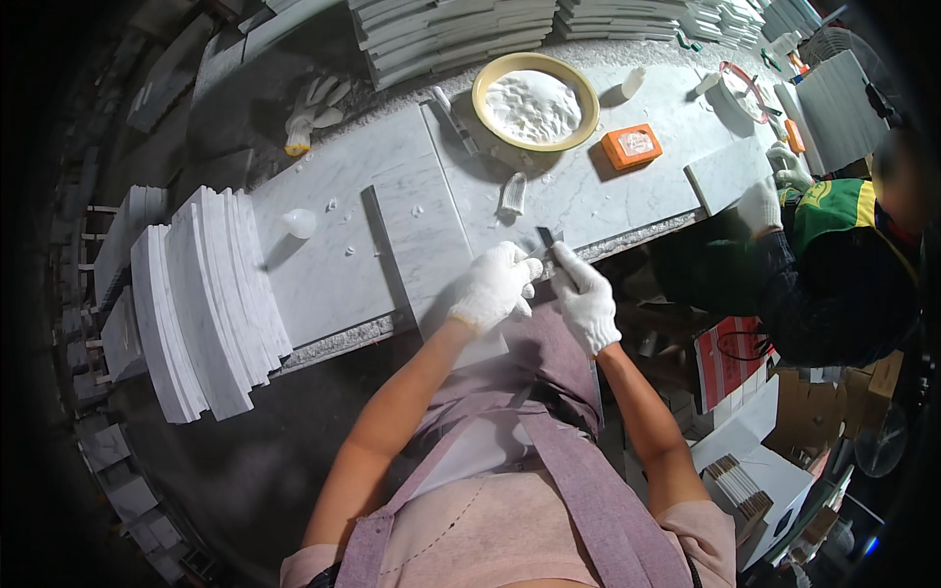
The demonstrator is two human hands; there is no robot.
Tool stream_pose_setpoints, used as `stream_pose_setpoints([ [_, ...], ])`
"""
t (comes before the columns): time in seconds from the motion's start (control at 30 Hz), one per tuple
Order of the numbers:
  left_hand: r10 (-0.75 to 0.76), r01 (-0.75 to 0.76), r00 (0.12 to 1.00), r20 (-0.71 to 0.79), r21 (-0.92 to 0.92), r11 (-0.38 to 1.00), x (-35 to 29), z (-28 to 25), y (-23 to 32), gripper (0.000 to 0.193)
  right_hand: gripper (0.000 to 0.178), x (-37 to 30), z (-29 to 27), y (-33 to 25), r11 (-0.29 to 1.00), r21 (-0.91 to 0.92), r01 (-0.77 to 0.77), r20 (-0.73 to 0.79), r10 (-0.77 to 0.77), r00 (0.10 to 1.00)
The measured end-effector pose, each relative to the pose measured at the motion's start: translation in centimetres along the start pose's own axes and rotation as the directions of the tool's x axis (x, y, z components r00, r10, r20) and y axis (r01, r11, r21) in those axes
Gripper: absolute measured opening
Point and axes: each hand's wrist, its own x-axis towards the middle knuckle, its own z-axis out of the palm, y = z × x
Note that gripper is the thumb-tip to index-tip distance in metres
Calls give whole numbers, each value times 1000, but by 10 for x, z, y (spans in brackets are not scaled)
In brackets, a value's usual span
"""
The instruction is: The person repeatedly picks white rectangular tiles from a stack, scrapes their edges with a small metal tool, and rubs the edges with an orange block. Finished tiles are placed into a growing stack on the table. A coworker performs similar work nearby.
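White knitted gloves cover both of my hands at the front edge of a marble-topped bench. My right hand [588, 304] is closed around a small scraper, its dark flat blade [545, 236] pointing up and to the left. Just beside it, my left hand [493, 291] has its fingers bent together near the blade; what lies between them, if anything, is too small to make out. Below the left hand lies a grey-white marble slab [417, 230] on the bench. A white knitted finger piece [513, 195] rests beyond my hands.
A yellow-rimmed basin of white powder [534, 106], an orange box [632, 146] and a small bottle [634, 82] stand farther back. Marble strips [211, 304] are stacked at left. A white bottle [299, 223] is nearby. At right, a co-worker in green [828, 211] works with gloved hands.
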Motion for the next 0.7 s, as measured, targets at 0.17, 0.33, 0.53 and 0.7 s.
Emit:
stream_pose_setpoints([
  [0.17, -17, 17, 1000, -2, -37, 999, 0, 1, 1, 22, 42, 0, -1, -1, 989, 104, -100, -6, 102, 995],
  [0.33, 5, -4, 1000, 13, -28, 1000, 0, 0, 1, 22, 41, 3, 0, 5, 997, 77, -1, -41, 5, 999],
  [0.53, -3, 3, 1000, -3, 35, 999, 2, 0, -1, 22, 43, -3, 2, 6, 994, -71, 88, 70, -83, 994],
  [0.7, 10, -10, 1000, -2, -14, 1000, 2, 0, 0, 23, 43, -4, 7, 6, 961, 246, -125, -5, 130, 992],
])
